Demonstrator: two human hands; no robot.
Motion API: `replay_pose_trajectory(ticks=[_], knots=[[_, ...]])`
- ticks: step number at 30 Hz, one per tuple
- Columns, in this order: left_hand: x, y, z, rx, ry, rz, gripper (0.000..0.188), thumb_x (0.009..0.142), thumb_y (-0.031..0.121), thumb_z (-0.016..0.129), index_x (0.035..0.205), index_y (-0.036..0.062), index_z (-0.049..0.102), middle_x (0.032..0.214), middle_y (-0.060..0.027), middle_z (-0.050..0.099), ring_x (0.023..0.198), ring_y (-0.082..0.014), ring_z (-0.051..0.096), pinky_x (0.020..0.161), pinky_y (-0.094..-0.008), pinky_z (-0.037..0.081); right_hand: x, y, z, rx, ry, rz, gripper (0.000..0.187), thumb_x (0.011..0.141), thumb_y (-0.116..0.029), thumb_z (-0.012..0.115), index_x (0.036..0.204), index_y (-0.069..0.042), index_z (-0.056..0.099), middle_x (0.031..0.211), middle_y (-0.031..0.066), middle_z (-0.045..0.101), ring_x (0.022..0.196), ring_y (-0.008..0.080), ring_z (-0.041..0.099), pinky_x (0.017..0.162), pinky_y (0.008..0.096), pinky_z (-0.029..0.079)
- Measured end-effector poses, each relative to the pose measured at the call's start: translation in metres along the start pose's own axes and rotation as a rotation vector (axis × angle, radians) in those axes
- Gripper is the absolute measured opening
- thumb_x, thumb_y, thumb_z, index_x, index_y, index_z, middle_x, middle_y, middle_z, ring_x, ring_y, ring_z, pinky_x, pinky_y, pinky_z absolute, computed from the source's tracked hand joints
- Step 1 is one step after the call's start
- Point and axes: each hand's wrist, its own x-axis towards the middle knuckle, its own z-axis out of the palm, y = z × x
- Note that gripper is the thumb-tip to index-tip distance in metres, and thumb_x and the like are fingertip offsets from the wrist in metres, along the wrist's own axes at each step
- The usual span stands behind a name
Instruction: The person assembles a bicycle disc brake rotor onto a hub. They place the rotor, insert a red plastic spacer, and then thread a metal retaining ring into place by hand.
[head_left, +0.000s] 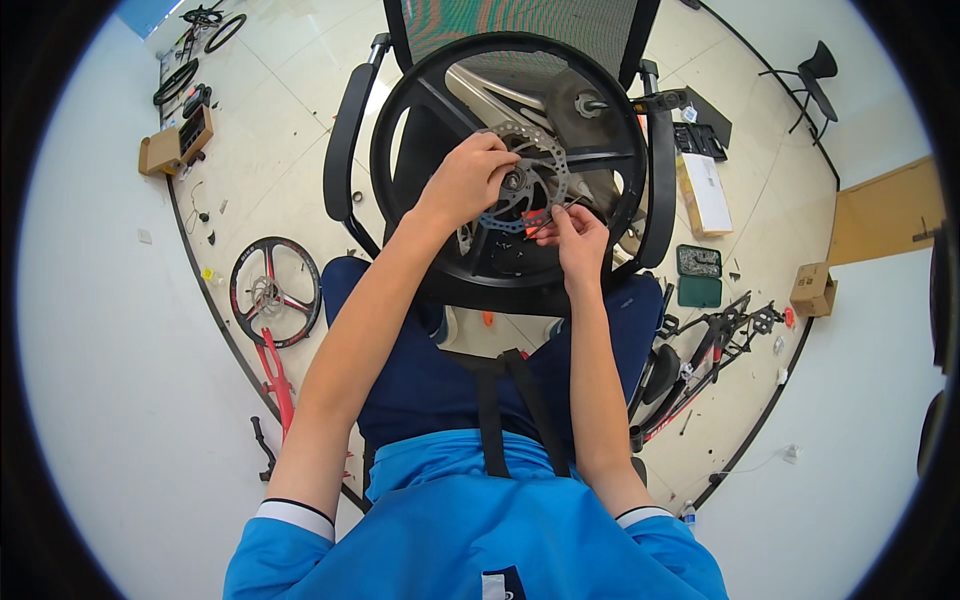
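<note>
Black spoked bicycle wheel (pixel 400 130) propped on black office chair (pixel 345 140). Left hand (pixel 468 178) pinching silver perforated brake disc (pixel 548 170) at hub; right hand (pixel 580 238) fingers closed on disc's lower edge. Red-black wheel (pixel 275 291), red-black bicycle frame (pixel 700 365), cardboard boxes (pixel 812 289) on floor.

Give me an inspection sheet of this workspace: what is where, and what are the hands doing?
Surface: pale tiled floor; office chair serves as the work stand.
Job's things: black wheel rests on the chair; silver brake disc at its hub.
Clutter: spare wheel, red frame part, cardboard boxes, green parts case, bike frame.
Hands: left hand grips the disc's top; right hand pinches its lower edge.
Cables: thin cord on floor.
Surroundings: second chair far right.
</note>
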Motion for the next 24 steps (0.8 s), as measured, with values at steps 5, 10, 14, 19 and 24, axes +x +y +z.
replay_pose_trajectory(ticks=[5, 10, 14, 19, 24], knots=[[-0.001, 0.000, 0.001, -0.001, 0.011, 0.009, 0.016, 0.083, -0.002, 0.069, 0.097, 0.0005, 0.075, 0.089, -0.0117, 0.065, 0.087, -0.0300, 0.065, 0.080, -0.0372, 0.053, 0.000, 0.005, -0.001, 0.040, 0.010, 0.022, 0.018, 0.099, -0.010, 0.063, 0.088, 0.004, 0.063, 0.073, 0.0099, 0.068, 0.060, 0.0147, 0.066, 0.056, 0.0268, 0.055], [-0.007, -0.001, 0.002, 0.027, -0.004, 0.029, 0.022, 0.079, -0.004, 0.067, 0.098, 0.0015, 0.076, 0.089, -0.0111, 0.063, 0.091, -0.0298, 0.063, 0.084, -0.0384, 0.053, 0.000, 0.004, -0.001, 0.059, -0.006, 0.036, 0.018, 0.099, -0.011, 0.063, 0.088, 0.004, 0.063, 0.073, 0.0101, 0.068, 0.061, 0.0149, 0.067, 0.056, 0.0267, 0.055], [-0.007, 0.001, 0.002, -0.016, 0.011, -0.025, 0.020, 0.081, -0.003, 0.067, 0.098, 0.0017, 0.076, 0.089, -0.0114, 0.064, 0.088, -0.0299, 0.064, 0.081, -0.0381, 0.053, 0.001, 0.005, -0.003, 0.062, -0.026, 0.035, 0.018, 0.099, -0.011, 0.063, 0.087, 0.004, 0.063, 0.073, 0.0102, 0.068, 0.062, 0.0149, 0.067, 0.057, 0.0265, 0.055], [-0.010, -0.001, 0.005, -0.096, 0.091, -0.067, 0.014, 0.085, 0.001, 0.070, 0.098, 0.0014, 0.076, 0.087, -0.0117, 0.067, 0.078, -0.0290, 0.066, 0.072, -0.0361, 0.054, 0.002, 0.003, -0.005, 0.066, -0.030, 0.048, 0.017, 0.098, -0.011, 0.064, 0.091, 0.005, 0.064, 0.075, 0.0106, 0.069, 0.063, 0.0157, 0.068, 0.058, 0.0268, 0.056], [-0.017, 0.016, -0.010, -0.262, 0.280, -0.317, 0.013, 0.085, 0.006, 0.075, 0.098, 0.0012, 0.075, 0.090, -0.0105, 0.073, 0.073, -0.0182, 0.070, 0.068, -0.0284, 0.054, -0.005, -0.003, -0.024, 0.108, 0.063, 0.008, 0.017, 0.099, -0.012, 0.064, 0.101, 0.005, 0.066, 0.083, 0.0117, 0.070, 0.070, 0.0174, 0.070, 0.063, 0.0281, 0.058]])
